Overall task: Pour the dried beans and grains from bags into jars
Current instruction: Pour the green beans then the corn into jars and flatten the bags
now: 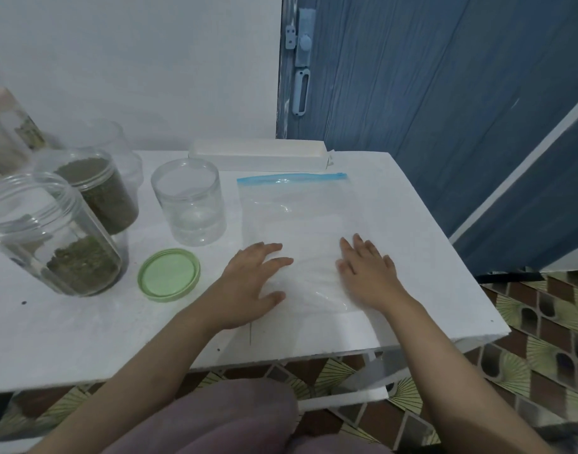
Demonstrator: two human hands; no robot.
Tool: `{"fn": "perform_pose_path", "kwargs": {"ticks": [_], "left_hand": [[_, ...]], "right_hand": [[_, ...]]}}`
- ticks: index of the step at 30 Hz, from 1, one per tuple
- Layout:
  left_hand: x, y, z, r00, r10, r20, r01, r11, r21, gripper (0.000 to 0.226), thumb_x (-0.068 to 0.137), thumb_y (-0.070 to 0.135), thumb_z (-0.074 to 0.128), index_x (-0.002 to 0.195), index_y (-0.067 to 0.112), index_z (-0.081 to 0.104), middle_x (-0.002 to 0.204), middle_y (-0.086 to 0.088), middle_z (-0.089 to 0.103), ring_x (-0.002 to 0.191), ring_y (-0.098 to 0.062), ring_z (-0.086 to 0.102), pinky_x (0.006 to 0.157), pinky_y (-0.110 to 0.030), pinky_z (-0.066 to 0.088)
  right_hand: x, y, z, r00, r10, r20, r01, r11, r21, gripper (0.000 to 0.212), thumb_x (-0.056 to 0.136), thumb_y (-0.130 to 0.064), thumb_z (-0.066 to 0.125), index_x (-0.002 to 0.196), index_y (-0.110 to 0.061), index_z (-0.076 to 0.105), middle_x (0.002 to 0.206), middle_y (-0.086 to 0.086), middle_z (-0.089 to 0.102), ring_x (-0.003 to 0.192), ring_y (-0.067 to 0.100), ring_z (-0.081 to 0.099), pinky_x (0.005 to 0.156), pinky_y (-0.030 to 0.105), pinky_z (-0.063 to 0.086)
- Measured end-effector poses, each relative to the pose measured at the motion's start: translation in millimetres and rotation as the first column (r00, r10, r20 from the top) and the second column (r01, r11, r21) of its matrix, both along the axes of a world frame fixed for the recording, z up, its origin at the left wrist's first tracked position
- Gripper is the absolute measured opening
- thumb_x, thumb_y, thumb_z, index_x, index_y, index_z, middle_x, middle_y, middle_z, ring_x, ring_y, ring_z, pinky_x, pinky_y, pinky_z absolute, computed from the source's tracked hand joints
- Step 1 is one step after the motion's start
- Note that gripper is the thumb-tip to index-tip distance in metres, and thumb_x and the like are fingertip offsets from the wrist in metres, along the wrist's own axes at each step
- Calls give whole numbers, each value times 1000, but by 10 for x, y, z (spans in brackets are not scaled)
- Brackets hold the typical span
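Observation:
A flat, empty-looking clear zip bag (297, 221) with a blue seal strip lies on the white table (428, 257). My left hand (251, 283) rests palm down on the bag's near left part, fingers spread. My right hand (368, 273) presses flat on its near right part. An empty clear jar (189, 203) stands just left of the bag. Two clear jars hold green grains: one at the left front (52, 237) and one behind it (97, 191). A green lid (168, 274) lies upside down between the jars and my left hand.
A long white box (258, 154) lies at the table's back edge. More containers (6, 132) stand at the far left. A blue door (445, 93) is behind to the right. The table's front edge is near my knees, above a patterned floor (526, 355).

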State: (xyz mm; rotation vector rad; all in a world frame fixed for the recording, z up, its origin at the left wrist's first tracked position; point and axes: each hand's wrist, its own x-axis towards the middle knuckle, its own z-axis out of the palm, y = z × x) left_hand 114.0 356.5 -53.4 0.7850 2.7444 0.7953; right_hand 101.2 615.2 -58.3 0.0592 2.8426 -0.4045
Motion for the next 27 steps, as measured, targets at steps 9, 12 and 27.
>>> {"fn": "perform_pose_path", "kwargs": {"ticks": [9,12,27], "left_hand": [[93,-175,-78,992,-88,86,99,987,-123,73,98,-2,29,150,44,8,161,17,-7,148,-4,-18,115,-25,-19],[39,-255,-82,980,-127,155,159,964,-214,59,100,23,29,151,46,8,161,15,-17,146,-5,-24,113,-25,-24],[-227,273,129,953,292,-82,-302,939,-167,47,102,48,37,142,24,45,143,1,44,131,-23,38,107,-41,27]], "right_hand": [[89,116,-71,1000,-12,-24,13,1000,20,54,107,-41,12,157,-38,-6,164,-9,-16,152,13,-14,120,48,-9],[79,178,-39,1000,24,8,-24,1000,6,56,105,-38,17,156,-41,-6,164,-12,-16,151,11,-14,120,47,-11],[45,202,220,998,57,10,-57,998,20,69,101,-39,39,156,-44,-2,164,-3,-20,151,25,-18,118,54,-10]]}}
